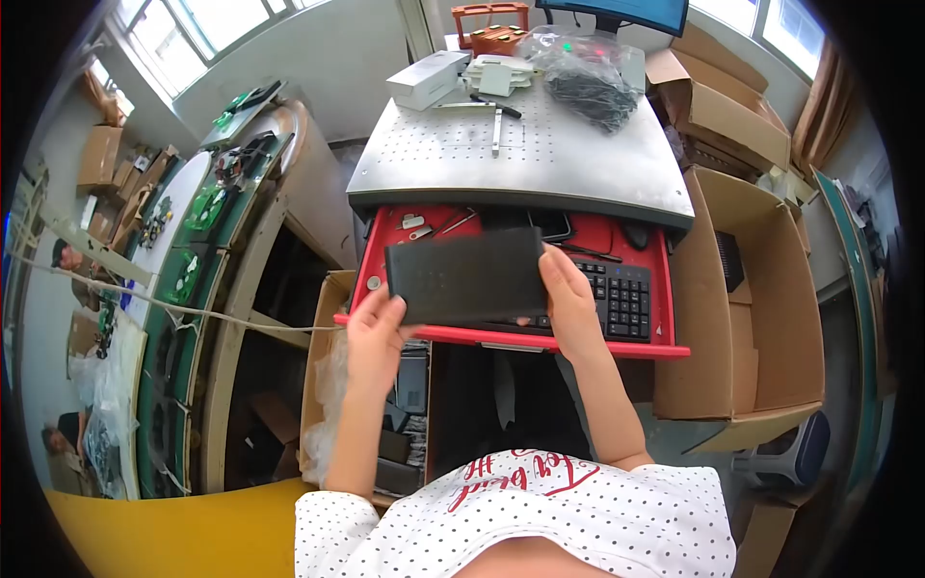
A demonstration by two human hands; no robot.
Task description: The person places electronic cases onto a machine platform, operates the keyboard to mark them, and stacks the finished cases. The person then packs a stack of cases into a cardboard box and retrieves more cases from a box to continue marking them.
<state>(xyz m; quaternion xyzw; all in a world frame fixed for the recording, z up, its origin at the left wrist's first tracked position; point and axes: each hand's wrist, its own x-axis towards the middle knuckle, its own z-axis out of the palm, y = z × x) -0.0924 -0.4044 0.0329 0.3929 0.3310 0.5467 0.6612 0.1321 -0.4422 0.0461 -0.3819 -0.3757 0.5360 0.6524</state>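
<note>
A flat black rectangular box (467,277) is held up in front of me, over an open red drawer (520,339). My left hand (376,323) grips its lower left corner, thumb on the near face. On the opposite side, my right hand (568,286) holds the right edge, fingers partly hidden behind it. Beneath and to the right lies a black keyboard (626,301) inside the drawer, with a black mouse (635,236) behind it. Small tools and a white piece (412,222) rest in the drawer's back left.
A metal worktop (434,159) above the drawer bears a white box (429,80), a bag of black cables (593,91) and a monitor (617,14). Cardboard boxes (752,318) stand at the right. A long workbench runs along the left, with two people beyond.
</note>
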